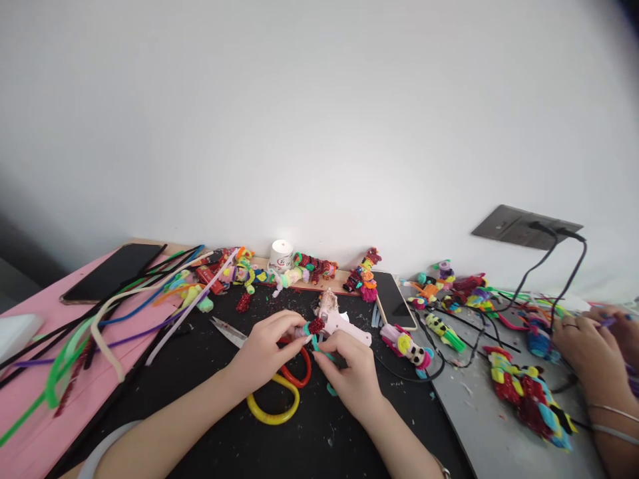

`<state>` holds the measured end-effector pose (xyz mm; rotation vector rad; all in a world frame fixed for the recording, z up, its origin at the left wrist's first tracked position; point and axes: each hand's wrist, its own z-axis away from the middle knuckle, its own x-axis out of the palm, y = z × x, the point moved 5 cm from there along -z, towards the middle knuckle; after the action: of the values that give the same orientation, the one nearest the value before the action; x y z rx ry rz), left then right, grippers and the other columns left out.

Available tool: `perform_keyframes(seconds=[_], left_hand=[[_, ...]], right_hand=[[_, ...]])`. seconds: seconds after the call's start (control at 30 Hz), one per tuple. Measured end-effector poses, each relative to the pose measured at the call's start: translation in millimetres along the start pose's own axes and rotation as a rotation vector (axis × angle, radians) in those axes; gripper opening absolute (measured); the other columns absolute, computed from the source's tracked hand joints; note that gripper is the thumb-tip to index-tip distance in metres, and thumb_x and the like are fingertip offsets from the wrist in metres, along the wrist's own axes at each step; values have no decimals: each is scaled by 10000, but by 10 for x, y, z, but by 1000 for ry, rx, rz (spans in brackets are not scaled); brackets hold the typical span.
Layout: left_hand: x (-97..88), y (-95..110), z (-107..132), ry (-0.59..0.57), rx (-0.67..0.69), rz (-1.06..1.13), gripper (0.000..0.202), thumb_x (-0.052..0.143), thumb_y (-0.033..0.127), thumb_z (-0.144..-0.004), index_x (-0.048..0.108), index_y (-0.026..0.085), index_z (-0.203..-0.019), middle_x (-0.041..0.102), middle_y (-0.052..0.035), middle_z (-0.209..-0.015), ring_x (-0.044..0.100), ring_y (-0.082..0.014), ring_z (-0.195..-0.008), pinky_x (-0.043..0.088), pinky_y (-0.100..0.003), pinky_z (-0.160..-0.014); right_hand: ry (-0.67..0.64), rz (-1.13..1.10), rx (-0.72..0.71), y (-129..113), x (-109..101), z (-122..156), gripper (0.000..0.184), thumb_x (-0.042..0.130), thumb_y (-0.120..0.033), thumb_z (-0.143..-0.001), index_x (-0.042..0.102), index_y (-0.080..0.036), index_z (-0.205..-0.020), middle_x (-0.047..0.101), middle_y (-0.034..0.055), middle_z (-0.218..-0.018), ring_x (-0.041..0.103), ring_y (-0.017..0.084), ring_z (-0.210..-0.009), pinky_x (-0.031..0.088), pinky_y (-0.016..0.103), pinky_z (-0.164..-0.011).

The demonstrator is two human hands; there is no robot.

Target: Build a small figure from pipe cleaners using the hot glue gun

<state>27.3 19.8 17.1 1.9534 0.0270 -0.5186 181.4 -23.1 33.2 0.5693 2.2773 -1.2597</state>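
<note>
Over the black work mat, my left hand point(264, 352) is closed in a pinch on a small pipe-cleaner piece point(315, 326) with fuzzy dark red and teal parts. Close beside it, my right hand point(352, 369) pinches a teal pipe cleaner point(315, 343) at the red piece; whether the two are joined I cannot tell. Under my left hand lie scissors point(273, 419) with one yellow and one red handle loop, blades pointing far left. A pale pink glue gun point(349, 327) rests just beyond my right hand, its nozzle end crusted with residue.
Loose pipe cleaners point(112, 326) spread across the pink surface at left, by a dark phone point(112, 273). Finished figures and a paper cup point(281, 256) line the wall. Another phone point(397, 303) lies right of centre. At far right, another person's hands point(592, 352) work near cables and figures point(532, 399).
</note>
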Motion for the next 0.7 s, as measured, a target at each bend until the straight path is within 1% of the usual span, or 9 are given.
perform_keyframes(seconds=[0.1, 0.23, 0.3, 0.4, 0.47, 0.53, 0.6, 0.67, 0.7], left_hand=[[-18, -13, -11, 25, -3, -23, 132, 603, 272, -814, 653, 193, -907, 645, -55, -914, 597, -156, -732, 491, -245, -702], [-72, -29, -29, 98, -34, 17, 130, 621, 277, -795, 662, 200, -891, 654, -50, -902, 596, -165, -733, 494, -258, -706], [-95, -48, -37, 133, -64, 50, 131, 634, 275, -781, 667, 200, -883, 660, -51, -906, 604, -169, -738, 498, -263, -710], [-122, -106, -53, 176, -145, 145, 149, 662, 279, -755, 671, 195, -878, 669, -52, -900, 626, -181, -758, 509, -264, -694], [-122, -159, -69, 173, -223, 252, 192, 680, 295, -741, 668, 188, -901, 679, -44, -835, 637, -189, -747, 515, -273, -684], [-106, -220, -86, 152, -319, 387, 244, 700, 318, -727, 658, 175, -920, 682, -31, -782, 641, -183, -715, 521, -287, -685], [-77, -276, -96, 135, -418, 551, 294, 729, 340, -699, 646, 164, -921, 683, -21, -787, 635, -161, -682, 526, -292, -682], [-35, -307, -100, 111, -480, 721, 321, 756, 353, -670, 639, 158, -898, 671, -6, -782, 615, -128, -644, 528, -277, -659], [-14, -312, -101, 96, -493, 794, 322, 764, 353, -665, 638, 156, -887, 663, 1, -770, 602, -113, -629, 526, -267, -650]], right_hand=[[-42, -57, 41, 13, 4, -2, 80, 576, -205, -844, 655, -205, -834, 624, 27, -692, 565, 161, -614, 435, 254, -573], [-108, -200, 120, 29, 10, -9, 214, 514, -209, -874, 682, -233, -1005, 677, 46, -822, 614, 184, -735, 487, 292, -682], [-158, -326, 158, 26, 34, -10, 249, 484, -266, -899, 676, -252, -1057, 671, 39, -831, 617, 182, -724, 498, 306, -695], [-280, -604, 247, 29, 110, 5, 328, 431, -409, -916, 669, -263, -1089, 653, 36, -844, 599, 164, -618, 505, 297, -607], [-286, -689, 301, 67, 117, 8, 385, 395, -462, -919, 687, -244, -1042, 643, 37, -789, 586, 165, -597, 496, 291, -583], [-143, -615, 312, 148, 29, -16, 395, 382, -452, -923, 698, -219, -960, 626, 38, -725, 566, 168, -595, 475, 279, -554], [68, -382, 305, 239, -124, -42, 329, 399, -375, -920, 678, -201, -930, 619, 41, -737, 550, 168, -608, 456, 280, -567], [216, -84, 259, 274, -260, -65, 237, 434, -262, -873, 638, -194, -971, 636, 69, -884, 581, 206, -786, 462, 320, -699], [226, 57, 231, 276, -286, -80, 258, 462, -219, -827, 614, -193, -1034, 628, 86, -982, 572, 232, -890, 449, 354, -780]])
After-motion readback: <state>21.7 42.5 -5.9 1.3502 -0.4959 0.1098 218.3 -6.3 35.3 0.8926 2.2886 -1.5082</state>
